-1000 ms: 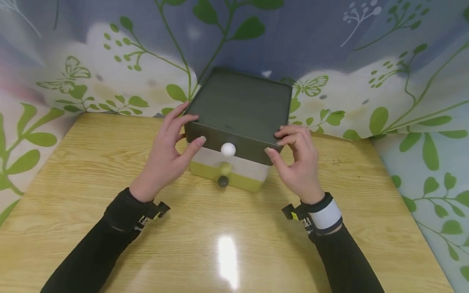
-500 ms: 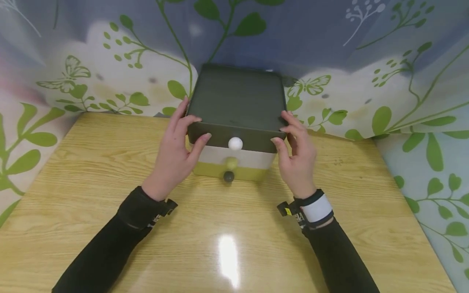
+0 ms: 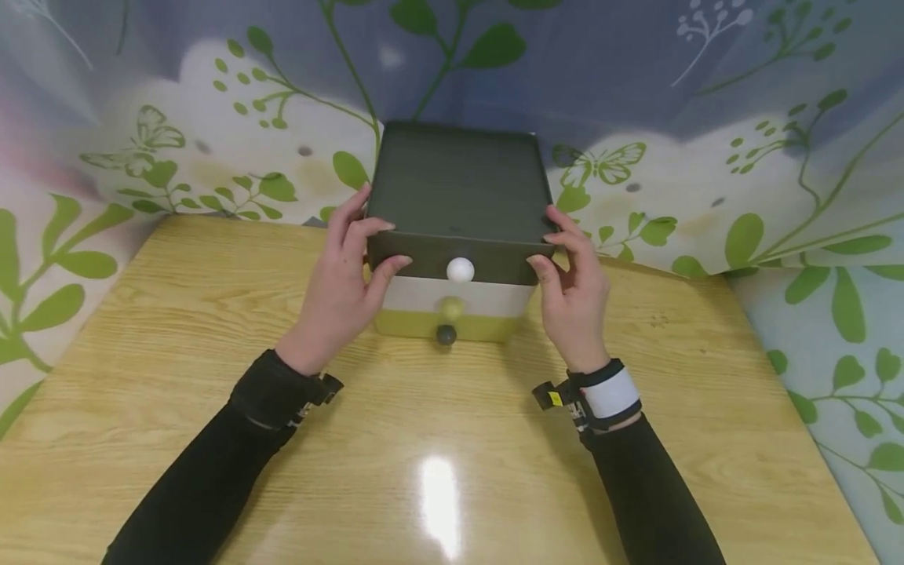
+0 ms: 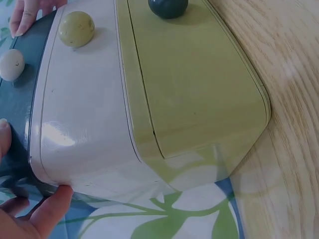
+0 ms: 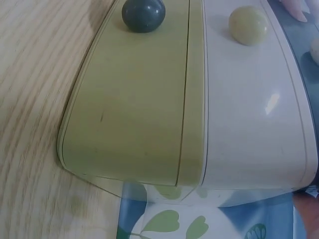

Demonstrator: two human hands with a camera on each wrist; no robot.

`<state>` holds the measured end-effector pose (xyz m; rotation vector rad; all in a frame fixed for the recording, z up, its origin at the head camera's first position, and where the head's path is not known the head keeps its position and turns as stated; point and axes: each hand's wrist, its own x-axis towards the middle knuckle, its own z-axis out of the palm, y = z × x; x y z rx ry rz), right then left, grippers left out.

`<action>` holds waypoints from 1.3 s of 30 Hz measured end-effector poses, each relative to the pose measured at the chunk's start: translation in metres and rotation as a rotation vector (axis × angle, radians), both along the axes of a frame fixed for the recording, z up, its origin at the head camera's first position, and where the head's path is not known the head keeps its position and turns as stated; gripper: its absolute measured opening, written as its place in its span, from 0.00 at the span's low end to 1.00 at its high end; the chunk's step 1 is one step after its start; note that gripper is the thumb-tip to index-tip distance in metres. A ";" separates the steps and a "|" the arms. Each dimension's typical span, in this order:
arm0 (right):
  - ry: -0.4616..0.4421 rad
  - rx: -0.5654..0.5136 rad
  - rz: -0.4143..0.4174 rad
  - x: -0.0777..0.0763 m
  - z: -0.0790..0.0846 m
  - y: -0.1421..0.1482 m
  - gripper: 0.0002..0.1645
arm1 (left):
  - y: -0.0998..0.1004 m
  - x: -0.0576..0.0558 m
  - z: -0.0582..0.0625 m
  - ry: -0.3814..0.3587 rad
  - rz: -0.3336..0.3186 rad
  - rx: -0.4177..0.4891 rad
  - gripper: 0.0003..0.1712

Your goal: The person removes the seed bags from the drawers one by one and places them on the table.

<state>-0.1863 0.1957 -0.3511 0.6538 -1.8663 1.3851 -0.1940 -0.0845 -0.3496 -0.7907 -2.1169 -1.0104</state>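
A small drawer unit of three stacked tiers stands at the back of the table. Its dark green top tier (image 3: 459, 188) has a white knob (image 3: 461, 270), the white middle tier (image 4: 84, 114) a yellow-green knob (image 4: 77, 29), and the yellow-green bottom tier (image 5: 134, 104) a dark knob (image 5: 143, 14). My left hand (image 3: 335, 278) grips the top tier's front left corner, thumb on the front face, other fingers over the top edge and along the side. At the front right corner my right hand (image 3: 579, 294) holds the same tier, thumb in front. Every drawer front looks closed.
A leaf-patterned cloth (image 3: 282, 118) hangs right behind the unit and at both sides. The wooden table (image 3: 381, 455) extends in front, with a bright light reflection. Each wrist wears a black strap with a small camera.
The drawer unit has turned from a slant to face me squarely, its front right corner swinging back. Both hands have moved with it, keeping their hold on the corners.
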 end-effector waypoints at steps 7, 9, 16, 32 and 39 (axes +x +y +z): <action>-0.012 -0.018 0.010 -0.001 0.000 -0.004 0.17 | -0.006 -0.005 -0.001 -0.009 -0.009 0.011 0.24; -0.010 -0.012 0.003 -0.001 0.000 -0.005 0.17 | -0.006 -0.006 -0.002 -0.019 -0.016 0.016 0.24; -0.016 -0.017 -0.007 -0.001 0.001 -0.008 0.18 | -0.010 -0.008 0.001 -0.081 -0.052 0.051 0.22; -0.024 0.136 -0.204 0.013 0.017 -0.013 0.14 | -0.018 -0.006 0.011 -0.260 -0.150 0.156 0.26; 0.141 0.277 -0.370 0.023 0.025 -0.026 0.11 | -0.015 -0.012 0.023 -0.409 -0.151 0.176 0.24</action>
